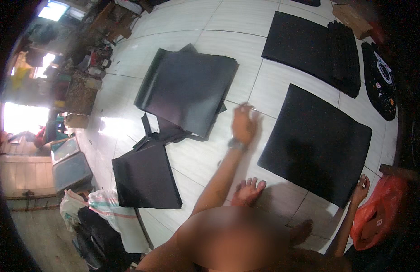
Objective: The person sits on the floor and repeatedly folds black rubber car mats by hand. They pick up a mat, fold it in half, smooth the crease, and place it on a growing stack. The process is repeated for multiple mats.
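Note:
My left hand, slightly blurred, reaches over the white tiles with loosely spread fingers, nothing visible in it, between a glossy black sheet stack and a matte black square pile. My right hand is at that pile’s lower right edge, fingers loosely bent and apart. A smaller black stack lies lower left, with dark strips between it and the glossy stack. My bare foot shows below my left hand.
Folded black pieces lie upper right beside a printed black item and a cardboard box. A red plastic bag is at right. White sacks, boxes and cluttered furniture line the left side.

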{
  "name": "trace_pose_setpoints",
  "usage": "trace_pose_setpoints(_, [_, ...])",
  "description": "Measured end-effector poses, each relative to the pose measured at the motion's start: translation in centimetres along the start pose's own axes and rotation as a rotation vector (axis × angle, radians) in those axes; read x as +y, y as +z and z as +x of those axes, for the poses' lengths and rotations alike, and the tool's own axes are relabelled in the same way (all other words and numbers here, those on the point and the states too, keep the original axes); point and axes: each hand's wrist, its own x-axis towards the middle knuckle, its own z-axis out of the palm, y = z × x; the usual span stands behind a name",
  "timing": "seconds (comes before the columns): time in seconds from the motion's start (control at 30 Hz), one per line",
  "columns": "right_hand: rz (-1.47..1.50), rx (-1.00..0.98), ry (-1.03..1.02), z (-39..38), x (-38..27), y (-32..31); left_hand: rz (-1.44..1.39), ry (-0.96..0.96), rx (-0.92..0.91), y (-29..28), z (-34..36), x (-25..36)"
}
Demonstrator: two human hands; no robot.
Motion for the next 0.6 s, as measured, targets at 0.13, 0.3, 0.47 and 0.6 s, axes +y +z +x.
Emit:
trace_pose_setpoints(0.13, [0.147, -0.100, 0.013, -2.3, -0.1, -2.4, 0.616, -0.001, 0.276, -6.4, 1.2, -8.3])
trace_pose_setpoints(0.3, [0.150, -0.161, 0.040, -7.4, -2.5, -2.6, 0.833, -0.137, -0.124, -7.9, -1.9, -12.4])
trace_pose_setpoints(0.47, [0.194, -0.167, -0.042, -10.9, -5.7, -1.6, 0.443, -0.234, -0.622, -12.4, -2.4, -3.4])
trace_pose_setpoints(0.6, [0.598, -0.430, 0.163, -11.7, -6.9, 0.8, -0.090, -0.225, -0.951, -16.4, -2.1, 6.8])
